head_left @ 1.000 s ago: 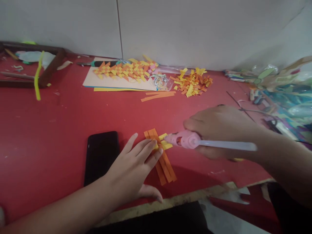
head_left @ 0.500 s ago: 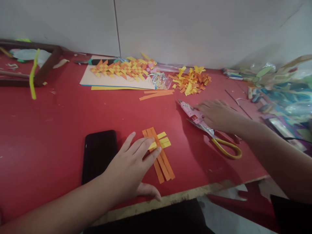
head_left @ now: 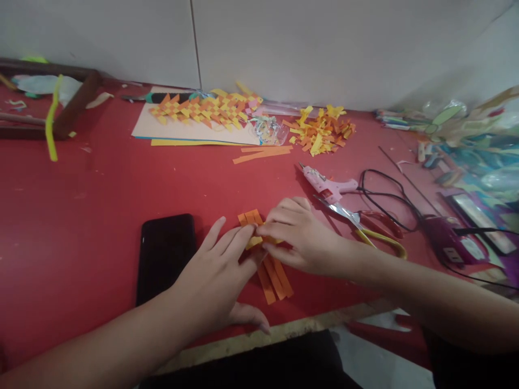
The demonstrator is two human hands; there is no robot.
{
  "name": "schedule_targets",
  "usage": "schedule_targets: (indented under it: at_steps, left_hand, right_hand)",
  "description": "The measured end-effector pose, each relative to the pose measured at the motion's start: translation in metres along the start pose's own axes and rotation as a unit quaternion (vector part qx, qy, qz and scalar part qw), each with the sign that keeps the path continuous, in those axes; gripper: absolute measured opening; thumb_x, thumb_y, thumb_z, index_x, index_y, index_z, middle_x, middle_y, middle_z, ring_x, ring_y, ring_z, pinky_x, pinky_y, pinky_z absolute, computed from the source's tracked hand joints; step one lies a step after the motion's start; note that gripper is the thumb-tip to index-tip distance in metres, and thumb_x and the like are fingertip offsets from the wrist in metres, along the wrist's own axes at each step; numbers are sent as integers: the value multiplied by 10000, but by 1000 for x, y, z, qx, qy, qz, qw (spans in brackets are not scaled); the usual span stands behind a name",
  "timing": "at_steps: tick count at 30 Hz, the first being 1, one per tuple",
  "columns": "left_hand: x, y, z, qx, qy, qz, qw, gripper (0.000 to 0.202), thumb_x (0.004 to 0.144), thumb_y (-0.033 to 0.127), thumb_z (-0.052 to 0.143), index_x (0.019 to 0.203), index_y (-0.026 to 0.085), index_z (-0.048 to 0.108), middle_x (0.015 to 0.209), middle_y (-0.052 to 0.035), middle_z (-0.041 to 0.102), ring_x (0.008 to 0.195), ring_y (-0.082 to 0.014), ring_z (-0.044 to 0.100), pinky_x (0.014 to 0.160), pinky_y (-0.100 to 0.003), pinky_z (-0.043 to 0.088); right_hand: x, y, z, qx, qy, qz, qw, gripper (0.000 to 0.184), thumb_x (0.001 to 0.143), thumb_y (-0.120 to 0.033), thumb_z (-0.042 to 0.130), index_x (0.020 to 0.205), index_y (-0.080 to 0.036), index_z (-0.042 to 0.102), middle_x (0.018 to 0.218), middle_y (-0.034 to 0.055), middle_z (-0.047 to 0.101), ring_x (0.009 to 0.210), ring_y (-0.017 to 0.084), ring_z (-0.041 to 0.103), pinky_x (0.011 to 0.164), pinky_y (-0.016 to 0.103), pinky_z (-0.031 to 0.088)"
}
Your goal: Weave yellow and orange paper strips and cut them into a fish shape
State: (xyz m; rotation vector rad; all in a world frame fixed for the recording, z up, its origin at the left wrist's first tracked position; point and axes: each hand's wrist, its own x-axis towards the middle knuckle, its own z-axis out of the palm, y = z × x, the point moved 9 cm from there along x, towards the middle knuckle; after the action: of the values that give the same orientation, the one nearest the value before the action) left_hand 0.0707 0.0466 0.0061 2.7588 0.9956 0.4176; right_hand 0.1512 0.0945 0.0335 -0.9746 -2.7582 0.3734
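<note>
Orange paper strips point(head_left: 277, 275) lie side by side on the red table, crossed by yellow paper strips point(head_left: 253, 242) that are partly covered by my fingers. My left hand point(head_left: 221, 265) rests its fingertips on the crossing from the left, its fingers and thumb stretched apart. From the right, my right hand point(head_left: 298, 232) has its fingertips together at the yellow strips, which are mostly hidden beneath them. To the left of my left hand lies a black phone point(head_left: 166, 259).
A pink glue gun point(head_left: 328, 186) and scissors point(head_left: 344, 212) lie to the right. At the back are woven paper pieces point(head_left: 206, 109), a pile of paper scraps point(head_left: 322, 129) and loose orange strips point(head_left: 263, 154). A wooden frame point(head_left: 81, 102) stands at the far left.
My right hand has let go of the glue gun and moved left to the paper strips, its fingers closing at the yellow ones. My left hand has stayed in place.
</note>
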Motion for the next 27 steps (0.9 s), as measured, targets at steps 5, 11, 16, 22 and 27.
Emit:
schedule_targets:
  at_steps: [5, 11, 16, 22, 27]
  left_hand:
    - [0, 0, 0, 8, -4, 0, 1000, 1135, 589, 923, 495, 1379, 109, 539, 1428, -294, 463, 1293, -415, 476, 1135, -635, 229]
    - [0, -2, 0, -9, -5, -11, 1000, 1115, 575, 903, 549, 1375, 125, 549, 1459, -280, 432, 1286, -414, 481, 1139, -644, 226]
    - [1, -1, -1, 1, -10, -5, 1000, 1082, 581, 896, 557, 1329, 115, 587, 1437, -295, 439, 1241, -414, 525, 1128, -648, 251]
    - [1, 1, -3, 10, -7, -1, 1000, 1126, 563, 893, 577, 1389, 130, 529, 1436, -299, 441, 1230, -411, 537, 1121, -647, 262]
    - [2, 1, -3, 9, -8, 3, 1000, 1086, 609, 897, 533, 1377, 129, 541, 1384, -248, 514, 1194, -385, 560, 1125, -634, 263]
  right_hand:
    - [3, 6, 1, 36, -21, 22, 999, 216, 864, -135, 495, 894, -198, 699, 859, 45, 562, 823, 187, 434, 779, 361, 318]
    - [4, 7, 10, 83, -85, 64, 991, 307, 764, -26, 440, 932, -197, 633, 974, 64, 523, 908, 215, 428, 810, 385, 337]
    - [4, 5, 15, 67, -87, 65, 992, 263, 776, -25, 420, 899, -194, 580, 1105, 97, 478, 1001, 251, 407, 841, 425, 337]
    - [3, 10, 12, 72, -68, 67, 993, 249, 720, -26, 456, 893, -191, 527, 1079, 79, 458, 971, 227, 403, 844, 400, 334]
    - [-1, 15, -1, 59, -48, 77, 994, 216, 695, -78, 527, 874, -197, 547, 1036, 65, 496, 932, 220, 405, 820, 382, 322]
